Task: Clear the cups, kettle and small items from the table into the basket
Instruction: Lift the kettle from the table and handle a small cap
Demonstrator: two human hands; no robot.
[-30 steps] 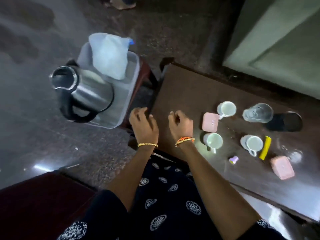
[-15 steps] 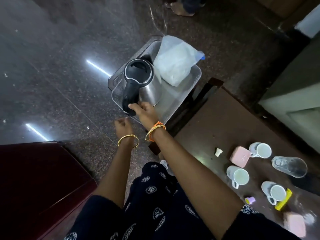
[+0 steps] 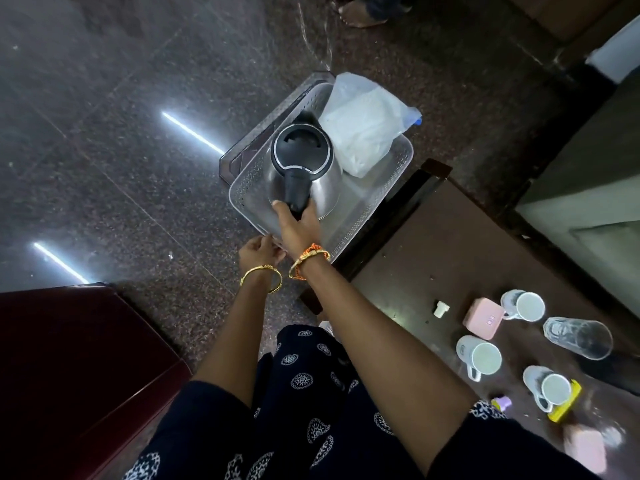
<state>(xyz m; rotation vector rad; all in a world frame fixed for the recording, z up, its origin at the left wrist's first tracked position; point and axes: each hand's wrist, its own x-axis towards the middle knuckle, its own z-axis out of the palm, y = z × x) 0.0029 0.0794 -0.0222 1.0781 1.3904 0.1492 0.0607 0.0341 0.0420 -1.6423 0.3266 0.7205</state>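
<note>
Since kettle (image 3: 304,174) turned upright, right hand (image 3: 298,223) clasping handle

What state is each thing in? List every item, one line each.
kettle: upright in the basket, lid closed, handle held.
basket: holds the kettle and a bag.
plastic bag: full, lying in the basket.
right hand: gripping the kettle handle.
left hand: at the basket's near rim.
three mugs: upright on the table, look empty.
glass: lying on its side.
table: not yet cleared.

Home sitting room: granite floor (image 3: 104,168), tea table (image 3: 450,258).
</note>
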